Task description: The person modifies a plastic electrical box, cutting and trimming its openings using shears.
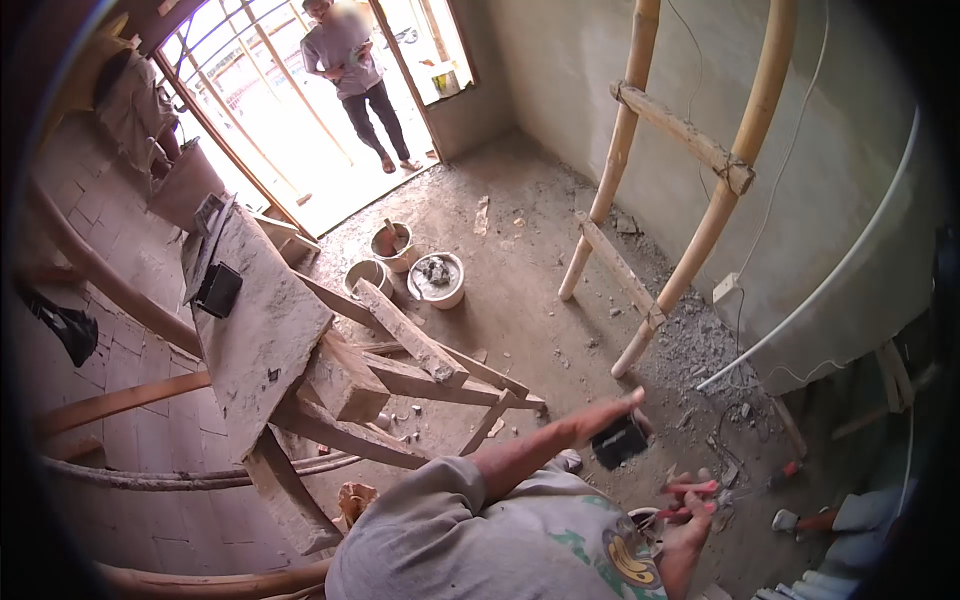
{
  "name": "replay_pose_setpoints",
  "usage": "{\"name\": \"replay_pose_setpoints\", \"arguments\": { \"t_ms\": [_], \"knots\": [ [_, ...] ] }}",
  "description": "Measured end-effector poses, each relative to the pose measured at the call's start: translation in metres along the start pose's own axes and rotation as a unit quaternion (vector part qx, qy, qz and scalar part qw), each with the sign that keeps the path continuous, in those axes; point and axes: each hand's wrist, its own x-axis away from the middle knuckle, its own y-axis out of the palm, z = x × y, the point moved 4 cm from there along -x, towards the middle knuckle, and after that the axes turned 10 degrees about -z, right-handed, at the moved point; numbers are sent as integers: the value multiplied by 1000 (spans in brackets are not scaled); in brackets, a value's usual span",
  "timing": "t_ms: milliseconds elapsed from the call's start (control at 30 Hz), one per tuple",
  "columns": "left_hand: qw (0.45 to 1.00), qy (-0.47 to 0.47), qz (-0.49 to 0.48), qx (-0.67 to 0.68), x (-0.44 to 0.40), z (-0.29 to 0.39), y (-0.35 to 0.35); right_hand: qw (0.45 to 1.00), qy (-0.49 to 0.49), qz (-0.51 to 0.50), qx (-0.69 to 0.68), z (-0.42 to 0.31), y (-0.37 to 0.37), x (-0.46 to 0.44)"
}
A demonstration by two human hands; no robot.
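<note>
My left hand [640, 408] is closed around a small black box [619, 443], which hides most of its fingers. In my right hand [686, 535] is a pair of red-handled pliers [692, 488]; its fingers are wrapped at the handles, and the jaws are hard to make out. The right hand is below the left, near my grey printed T-shirt [530, 535]. Behind the right hand, a round whitish rim [643, 517] is partly hidden. A similar black box [217, 290] rests on the wooden bench [262, 335] at the left.
Several buckets [437, 280] stand on the floor, one with grey mortar. A bamboo ladder [690, 130] leans by the right wall, with rubble [690, 345] at its foot. A white pipe [830, 290] slants there. A person [345, 60] stands in the doorway. A shoe [785, 520] shows lower right.
</note>
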Motion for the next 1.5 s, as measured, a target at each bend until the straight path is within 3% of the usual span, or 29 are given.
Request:
{"name": "replay_pose_setpoints", "arguments": {
  "t_ms": [33, 67, 133, 167, 200, 333, 467, 567, 600, 700, 767, 867, 933, 967, 1000, 1033, 1067, 1133, 1233, 1333, 1500],
  "knots": [
    [1000, -20, -15, -18, -7, -11, 5, 1000, -17, 12, 7, -13, 13, -12],
    [990, 23, -21, -137, -21, -22, 4, 999, -33, 26, 14, -26, 27, -23],
    [965, -94, -28, -244, -9, -3, 32, 998, -53, 24, 34, -45, 53, -40],
    [961, -35, -60, -266, -38, -34, 17, 997, -59, 7, 46, -52, 69, -47],
    [956, -17, -73, -283, -33, -23, 31, 996, -63, -9, 60, -57, 78, -52],
    [947, 38, -163, -274, -54, -19, 31, 993, -21, -88, 79, -42, 92, -71],
    [951, 29, -125, -280, -43, -9, 17, 996, -11, -81, 25, -28, 92, -80],
    [954, 31, -118, -276, -25, 9, 18, 996, -25, -10, 80, -29, 99, -85],
    [950, 25, -99, -297, -22, 14, 15, 994, -39, -13, 104, -29, 94, -89],
    [952, 121, 3, -281, -42, 8, -19, 986, -65, 16, 154, -38, 77, -91],
    [984, 0, 67, -165, -14, 37, -15, 978, -47, 22, 201, -33, 44, -99],
    [969, 63, 234, -48, -48, 6, -72, 965, 14, 28, 259, -35, 26, -93],
    [974, 83, 209, 23, -50, 10, -59, 951, 53, -34, 303, -37, 17, -92],
    [983, 62, 165, 47, -33, 27, -40, 876, 109, -14, 469, -50, 21, -90],
    [984, 60, 161, 39, -26, 38, -28, 834, -95, -55, 541, -69, 53, -78],
    [985, 40, 164, 34, -20, 45, -14, 741, -88, -22, 665, -93, 71, -60],
    [985, 16, 162, 62, -16, 51, 2, 702, -153, -50, 694, -108, 82, -50],
    [991, 19, 102, 89, -23, 43, 5, 637, -154, -66, 753, -121, 82, -39],
    [990, 23, 132, 46, -29, 38, 9, 504, -224, -55, 832, -128, 89, -26],
    [988, 13, 149, 38, -38, 34, 22, 419, -244, -50, 873, -133, 91, -21],
    [992, 6, 130, 1, -49, 29, 34, 360, -289, -48, 886, -146, 93, -14]
  ]
}}
